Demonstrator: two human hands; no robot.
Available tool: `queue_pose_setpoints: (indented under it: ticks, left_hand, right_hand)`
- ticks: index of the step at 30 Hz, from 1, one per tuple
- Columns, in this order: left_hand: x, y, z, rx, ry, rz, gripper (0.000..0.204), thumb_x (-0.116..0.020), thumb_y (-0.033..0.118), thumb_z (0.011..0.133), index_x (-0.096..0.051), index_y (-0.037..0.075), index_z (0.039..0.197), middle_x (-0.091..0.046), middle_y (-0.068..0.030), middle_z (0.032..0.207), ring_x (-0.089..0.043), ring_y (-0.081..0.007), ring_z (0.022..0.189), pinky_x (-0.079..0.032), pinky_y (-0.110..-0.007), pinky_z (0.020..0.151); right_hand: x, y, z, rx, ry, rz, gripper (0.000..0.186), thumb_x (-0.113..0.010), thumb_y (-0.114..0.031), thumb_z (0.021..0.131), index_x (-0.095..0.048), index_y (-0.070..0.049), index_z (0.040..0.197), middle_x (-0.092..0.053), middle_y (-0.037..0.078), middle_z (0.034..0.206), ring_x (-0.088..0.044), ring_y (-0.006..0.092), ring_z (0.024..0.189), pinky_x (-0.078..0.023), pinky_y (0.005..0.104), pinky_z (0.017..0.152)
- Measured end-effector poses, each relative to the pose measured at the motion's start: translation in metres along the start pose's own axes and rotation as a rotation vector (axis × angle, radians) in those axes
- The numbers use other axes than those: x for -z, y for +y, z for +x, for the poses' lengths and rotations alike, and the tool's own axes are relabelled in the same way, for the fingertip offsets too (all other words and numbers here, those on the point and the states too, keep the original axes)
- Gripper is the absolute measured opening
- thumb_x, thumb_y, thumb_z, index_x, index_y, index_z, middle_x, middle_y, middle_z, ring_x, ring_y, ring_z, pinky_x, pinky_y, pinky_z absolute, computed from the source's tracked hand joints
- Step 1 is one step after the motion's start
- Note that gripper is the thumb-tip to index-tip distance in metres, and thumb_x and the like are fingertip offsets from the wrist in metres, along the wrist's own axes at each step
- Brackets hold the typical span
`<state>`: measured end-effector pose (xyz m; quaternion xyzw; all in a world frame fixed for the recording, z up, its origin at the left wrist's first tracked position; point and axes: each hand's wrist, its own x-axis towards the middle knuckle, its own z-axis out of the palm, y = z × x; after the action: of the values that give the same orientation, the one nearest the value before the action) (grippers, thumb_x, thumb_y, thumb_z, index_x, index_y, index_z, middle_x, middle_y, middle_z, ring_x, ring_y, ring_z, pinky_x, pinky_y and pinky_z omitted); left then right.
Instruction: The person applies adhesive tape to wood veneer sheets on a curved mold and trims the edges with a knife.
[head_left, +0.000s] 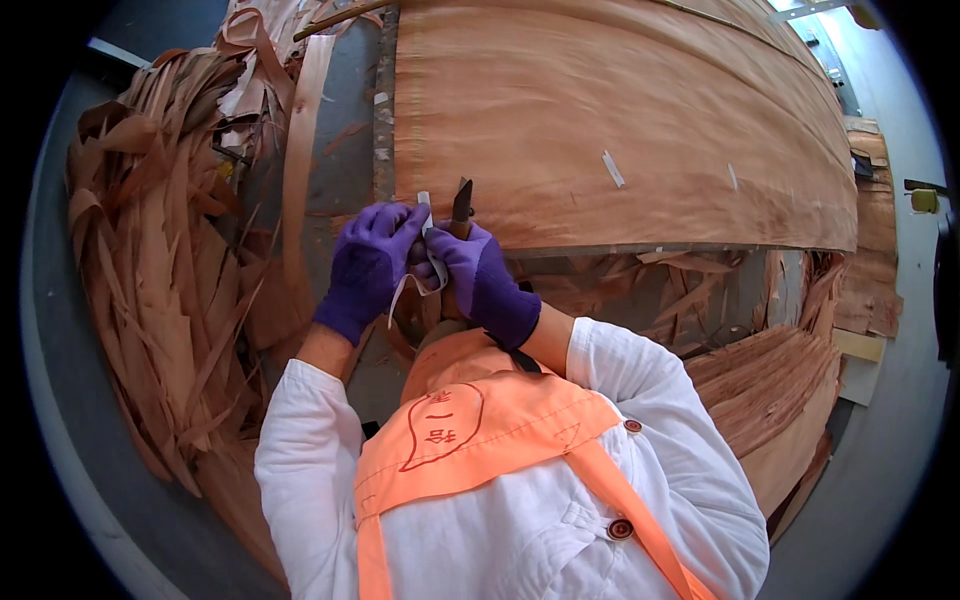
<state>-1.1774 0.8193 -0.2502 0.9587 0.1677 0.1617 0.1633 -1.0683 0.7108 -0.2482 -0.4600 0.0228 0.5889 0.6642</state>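
Note:
Both my hands wear purple gloves and meet at the near left corner of a large reddish-brown wood veneer sheet (620, 110). My left hand (372, 258) is closed, its fingers pinching a narrow white strip of tape (425, 206). The strip's loose part curls down between the hands. In my right hand (482, 275) is a knife (463, 203), its dark blade pointing away from me and part of its brown handle showing above the glove. The right fingertips also seem to touch the tape; exactly how is hidden.
Two short white tape pieces (613, 169) lie on the sheet. Tangled veneer scraps (165, 270) heap up at the left. A stack of veneer (775, 395) sits below the sheet's near edge at the right. A thin rod (342, 17) lies at the upper left.

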Motion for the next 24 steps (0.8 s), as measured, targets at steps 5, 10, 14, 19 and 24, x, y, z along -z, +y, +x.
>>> queue_pose_setpoints:
  ticks: [5,10,14,19,24]
  left_hand:
    - [-0.003,-0.006,-0.001,-0.057,-0.047,0.116,0.049,-0.059,0.013,0.075,-0.056,0.014,0.125,-0.055,-0.0049,0.103,-0.054,-0.0243,0.100,-0.046,-0.037,0.081]
    - [0.001,-0.008,0.000,-0.088,-0.100,0.143,0.051,-0.058,0.011,0.076,-0.054,0.014,0.127,-0.055,-0.0044,0.105,-0.053,-0.0239,0.101,-0.046,-0.037,0.081]
    - [0.004,-0.010,0.003,-0.102,-0.064,0.050,0.047,-0.060,0.011,0.074,-0.058,0.010,0.121,-0.056,-0.0068,0.100,-0.054,-0.0253,0.097,-0.046,-0.037,0.080]
    - [0.009,-0.001,0.010,-0.020,0.022,-0.176,0.034,-0.067,0.016,0.075,-0.066,0.007,0.107,-0.057,-0.0086,0.091,-0.054,-0.0271,0.090,-0.044,-0.037,0.077]
    - [-0.012,0.002,0.006,0.027,0.128,-0.050,0.037,-0.072,0.026,0.074,-0.067,0.007,0.105,-0.057,-0.0069,0.090,-0.053,-0.0265,0.088,-0.043,-0.039,0.075]
  right_hand:
    - [0.000,0.003,-0.010,-0.010,0.031,-0.081,0.016,-0.053,-0.012,0.090,-0.053,0.003,0.097,-0.062,0.011,0.079,-0.060,0.0173,0.062,-0.049,0.0297,0.056]
    - [0.007,0.009,-0.025,-0.033,0.072,-0.128,0.015,-0.055,-0.014,0.090,-0.055,0.000,0.096,-0.062,0.009,0.079,-0.060,0.0163,0.064,-0.049,0.0288,0.058]
    - [0.016,0.017,-0.028,-0.041,0.070,-0.240,0.014,-0.057,-0.014,0.090,-0.056,-0.002,0.097,-0.062,0.007,0.078,-0.059,0.0132,0.066,-0.048,0.0260,0.060]
    - [0.015,0.030,-0.026,0.026,0.124,-0.189,0.013,-0.060,-0.016,0.089,-0.056,-0.003,0.092,-0.061,0.005,0.074,-0.058,0.0115,0.061,-0.047,0.0258,0.053]
    - [0.022,0.037,-0.023,0.083,0.123,-0.249,0.013,-0.060,-0.013,0.088,-0.059,-0.002,0.095,-0.062,0.004,0.076,-0.056,0.0091,0.062,-0.046,0.0245,0.056]
